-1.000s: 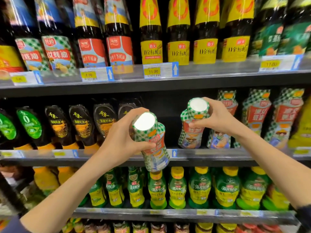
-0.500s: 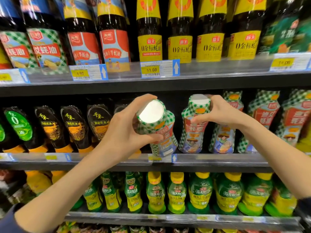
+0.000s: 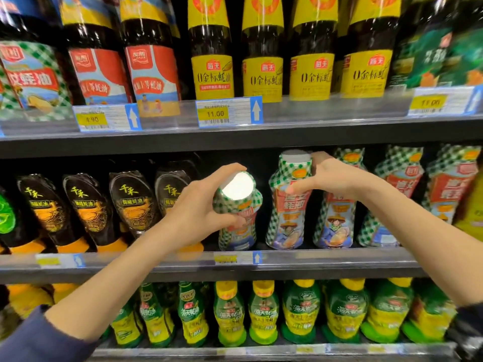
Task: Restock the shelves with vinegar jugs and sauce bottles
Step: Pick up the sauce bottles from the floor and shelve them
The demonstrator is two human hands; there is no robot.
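Left hand: fingers curled round tilted bottle neck, base below at shelf front | Right hand: pinches upright bottle neck | Handling: likely heavy, stiff, slick wrap; grip under cap.

Tilted sauce bottle: glossy plastic shrink film; end face plain white, smooth. Upright sauce bottle: same glossy film. Shelf edge: dark, matt. Price rail: clear shiny plastic. Price tag: paper. Yellow-label bottles: glossy labels, dark shiny bodies. Sleeve: blue cloth, matt.
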